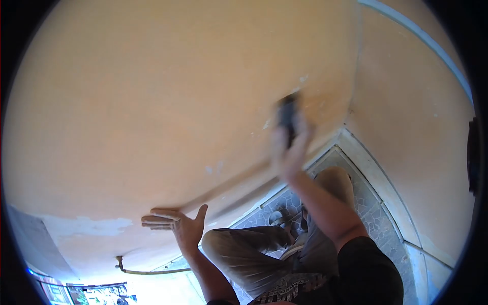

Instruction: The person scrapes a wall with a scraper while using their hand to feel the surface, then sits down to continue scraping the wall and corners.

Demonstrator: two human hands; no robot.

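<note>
Gripping dark object (pixel 288 113), right hand (pixel 292 152) half-closed

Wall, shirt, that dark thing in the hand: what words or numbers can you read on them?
No words or numbers can be read.
Shirt: pale print on its front, too unclear to read.
Dark object in the right hand: too blurred.
Wall: pale patches, no writing I can see.

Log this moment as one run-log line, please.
left hand: open, on orange wall | right hand: gripping dark block, motion-blurred, near pale spots | floor: patterned, below
</note>
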